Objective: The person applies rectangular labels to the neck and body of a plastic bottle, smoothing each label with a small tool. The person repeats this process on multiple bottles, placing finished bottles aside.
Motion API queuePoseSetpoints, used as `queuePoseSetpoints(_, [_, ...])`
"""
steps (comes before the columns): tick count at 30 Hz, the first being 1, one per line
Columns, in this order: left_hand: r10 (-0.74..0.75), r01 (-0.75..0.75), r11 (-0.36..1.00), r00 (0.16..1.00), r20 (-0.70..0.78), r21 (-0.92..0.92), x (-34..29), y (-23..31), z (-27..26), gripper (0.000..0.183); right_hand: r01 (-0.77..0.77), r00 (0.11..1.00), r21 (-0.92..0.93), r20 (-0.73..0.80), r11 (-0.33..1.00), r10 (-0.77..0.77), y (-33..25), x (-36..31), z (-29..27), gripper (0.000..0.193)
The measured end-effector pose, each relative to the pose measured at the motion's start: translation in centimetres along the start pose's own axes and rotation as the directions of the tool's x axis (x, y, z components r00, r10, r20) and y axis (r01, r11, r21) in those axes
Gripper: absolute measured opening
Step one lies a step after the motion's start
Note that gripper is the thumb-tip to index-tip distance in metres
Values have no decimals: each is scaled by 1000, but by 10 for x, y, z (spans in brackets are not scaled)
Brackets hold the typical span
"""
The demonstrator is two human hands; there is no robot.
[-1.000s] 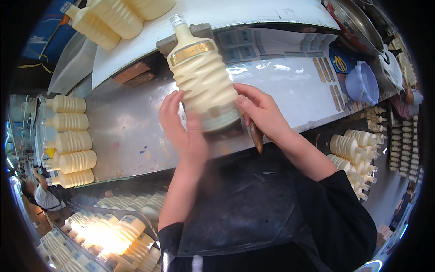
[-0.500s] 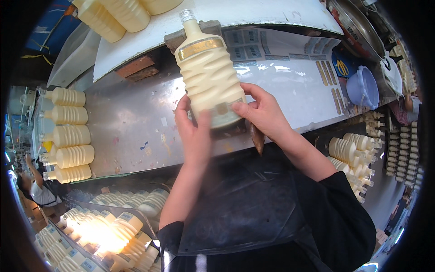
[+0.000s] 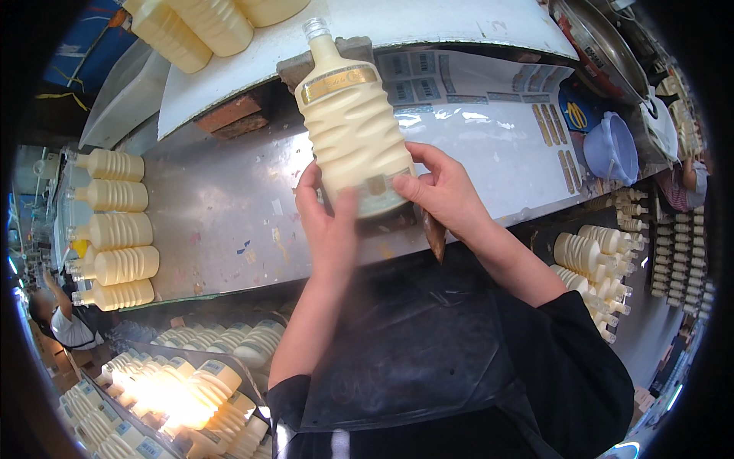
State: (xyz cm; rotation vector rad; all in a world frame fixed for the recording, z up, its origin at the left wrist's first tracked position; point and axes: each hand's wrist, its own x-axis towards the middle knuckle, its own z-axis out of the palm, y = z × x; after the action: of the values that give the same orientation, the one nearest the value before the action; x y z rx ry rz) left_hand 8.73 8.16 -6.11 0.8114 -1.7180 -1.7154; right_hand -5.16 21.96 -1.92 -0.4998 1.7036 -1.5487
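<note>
A cream-coloured bottle (image 3: 355, 130) with wavy ridges and a clear threaded neck lies tilted over the metal table, its neck resting at a grey block (image 3: 287, 70). It bears a gold label (image 3: 336, 84) near the shoulder and a greyish label band (image 3: 375, 186) near its base. My left hand (image 3: 329, 210) is closed around the base from the left. On the other side my right hand (image 3: 443, 187) grips it, thumb pressed on the lower label. A brown pointed piece (image 3: 433, 236) hangs just under my right hand; whether my fingers hold it is hidden.
Several cream bottles (image 3: 118, 229) lie in a row at the table's left end. On the right are a label sheet (image 3: 489, 145), gold label strips (image 3: 550, 124), a lilac bucket (image 3: 612, 149) and a metal pan (image 3: 600, 50). More bottles fill a crate (image 3: 252, 371) below left. Another person (image 3: 69, 325) is far left.
Both hands keep their hold and the bottle stays almost where it was. The distant person's arm at far left has shifted slightly.
</note>
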Motion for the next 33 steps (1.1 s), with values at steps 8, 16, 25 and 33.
queuePoseSetpoints(8, [-1, 1, 999, 1000, 9, -49, -1, 4, 1, 71, 2, 1000, -27, 8, 1000, -2, -3, -1, -1, 64])
queuePoseSetpoints(16, [-273, 235, 734, 961, 41, -637, 0, 22, -2, 52, -20, 1000, 63, 2, 998, 20, -1, 1, -6, 54])
queuePoseSetpoints(25, [-43, 59, 951, 997, 59, -304, -13, 9, -2, 55, 22, 999, 25, 42, 999, -23, -1, -4, -5, 54])
queuePoseSetpoints(33, [-52, 66, 940, 997, 51, -334, -14, 6, -3, 59, 24, 1000, 9, 13, 1000, -24, -7, -6, 0, 55])
